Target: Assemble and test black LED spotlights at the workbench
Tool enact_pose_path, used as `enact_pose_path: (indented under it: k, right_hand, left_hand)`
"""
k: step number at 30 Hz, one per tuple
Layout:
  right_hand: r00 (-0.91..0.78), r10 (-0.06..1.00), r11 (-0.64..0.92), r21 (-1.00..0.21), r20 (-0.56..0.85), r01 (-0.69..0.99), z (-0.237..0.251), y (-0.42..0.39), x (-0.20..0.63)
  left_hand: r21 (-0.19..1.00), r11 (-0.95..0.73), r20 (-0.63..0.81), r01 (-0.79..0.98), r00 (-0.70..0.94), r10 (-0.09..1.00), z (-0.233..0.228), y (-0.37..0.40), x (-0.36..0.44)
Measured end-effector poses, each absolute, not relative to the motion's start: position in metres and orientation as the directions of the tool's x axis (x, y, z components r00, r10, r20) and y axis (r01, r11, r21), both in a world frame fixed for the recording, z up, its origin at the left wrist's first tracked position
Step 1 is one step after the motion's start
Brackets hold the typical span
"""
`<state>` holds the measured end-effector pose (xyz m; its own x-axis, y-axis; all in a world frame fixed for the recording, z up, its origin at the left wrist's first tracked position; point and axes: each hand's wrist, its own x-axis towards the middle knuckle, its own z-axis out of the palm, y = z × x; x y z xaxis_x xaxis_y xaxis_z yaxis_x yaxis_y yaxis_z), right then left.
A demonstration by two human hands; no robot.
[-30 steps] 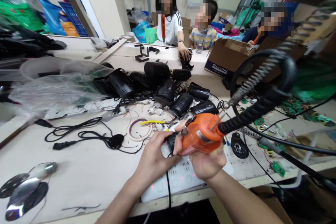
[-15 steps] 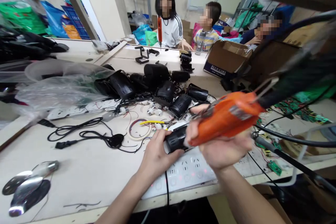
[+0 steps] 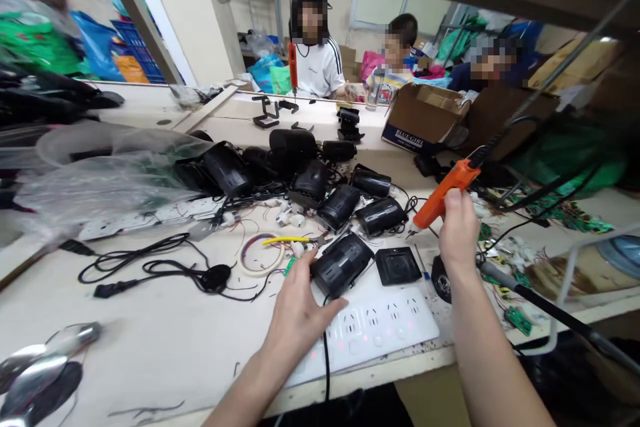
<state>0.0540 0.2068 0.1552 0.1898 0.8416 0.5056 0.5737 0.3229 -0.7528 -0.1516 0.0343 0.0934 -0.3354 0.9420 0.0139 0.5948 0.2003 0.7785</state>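
Observation:
My left hand (image 3: 299, 303) is round the near left end of a black slotted plastic housing (image 3: 343, 265), fingers behind it and thumb in front. The housing lies on its side on the bench, just behind a white power strip (image 3: 395, 320). My right hand (image 3: 459, 230) is closed on an orange electric screwdriver (image 3: 443, 197), its bit slanting down to the left, apart from the housing. Between the hands lie a black square plastic cover (image 3: 399, 265), a thin screwdriver (image 3: 427, 273) and a round black part (image 3: 441, 278) partly hidden by my right wrist.
Several more black housings (image 3: 337, 205) are heaped behind. Yellow-handled pliers (image 3: 287, 239) and a tape roll (image 3: 260, 255) lie left of centre, beside coiled black cords (image 3: 165, 267). Green circuit boards (image 3: 517, 320) are at right. A cardboard box (image 3: 425, 117) and people (image 3: 317, 70) are across the bench.
My right hand has moved the electric screwdriver away from the housing, to the right and back. The housing and the square cover now show fully. My left hand has stayed at the housing.

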Motion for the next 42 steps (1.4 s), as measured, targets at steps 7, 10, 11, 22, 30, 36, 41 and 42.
enact_pose_path:
  k: [7,10,11,22,30,36,41,42]
  right_hand:
    - [0.204,0.66,0.395,-0.565,0.723,0.725,0.14,0.153,0.045]
    - [-0.18,0.795,0.537,-0.535,0.579,0.652,0.123,0.119,0.023]
    - [-0.3,0.815,0.559,-0.537,0.495,0.632,0.117,0.11,0.016]
    - [-0.434,0.869,0.491,-0.507,0.236,0.708,0.105,0.095,-0.013]
    - [-0.415,0.846,0.531,-0.462,0.334,0.71,0.106,0.098,-0.015]
    - [-0.406,0.849,0.526,-0.459,0.339,0.717,0.107,0.099,-0.015]
    - [-0.41,0.85,0.524,-0.459,0.331,0.717,0.107,0.1,-0.014]
    - [-0.411,0.85,0.525,-0.457,0.33,0.718,0.107,0.1,-0.014]
  left_hand:
    - [0.728,0.14,0.122,0.671,-0.328,0.937,0.081,0.034,-0.141]
    - [0.734,0.109,0.15,0.671,-0.316,0.937,0.079,0.035,-0.141]
    - [0.739,0.099,0.158,0.666,-0.314,0.936,0.078,0.035,-0.141]
    - [0.726,0.062,0.229,0.685,-0.327,0.917,0.065,0.033,-0.144]
    - [0.741,0.061,0.218,0.669,-0.325,0.92,0.066,0.032,-0.143]
    - [0.75,0.061,0.219,0.658,-0.335,0.916,0.068,0.032,-0.142]
    - [0.77,0.075,0.18,0.634,-0.328,0.927,0.07,0.033,-0.142]
    - [0.774,0.077,0.176,0.629,-0.33,0.928,0.07,0.033,-0.142]
